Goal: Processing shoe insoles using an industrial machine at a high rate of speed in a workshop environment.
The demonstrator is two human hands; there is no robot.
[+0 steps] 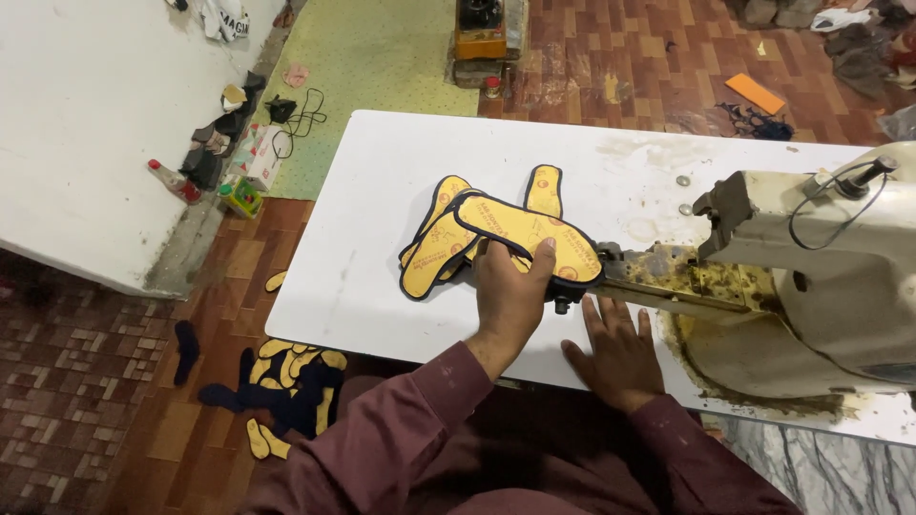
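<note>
Stitching of the yellow insole (528, 232) seems in hand: the left hand (510, 291) grips it on the sewing machine arm (668, 275), the right hand (618, 351) rests flat with fingers spread on the white table (363, 238), so next the edge needs careful turning.

The left hand (510, 286) reaches forward from a maroon sleeve, wrist straight, its grip closed with the thumb pressed on top and the fingers curled beneath. The right hand (618, 351) lies flat, palm down, fingers spread and pointing forward, forearm angled inward.
</note>
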